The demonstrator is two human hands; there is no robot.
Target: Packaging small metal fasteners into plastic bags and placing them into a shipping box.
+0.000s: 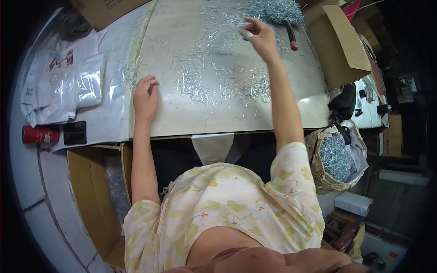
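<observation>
Small thin metal pins (193,84) lie scattered over a pale metal-topped table (173,120). A dense heap of the same pins (275,10) rises at the far right. Above the far pins is my right hand (263,40), its thumb covered in something white; thumb and forefinger stand apart, with nothing visible between them. My left hand (146,98) rests near the table's left side, fingers curled round a small dark thing that I cannot make out. Beside the heap, right of my right hand, lies a black rod with a red end (292,37).
Plastic packaging (91,82) lies left of the metal top, with a red can (40,134) below it. An open cardboard box (98,195) stands at lower left. On the right are a cardboard flap (341,50) and a sack of pins (336,159) below table level.
</observation>
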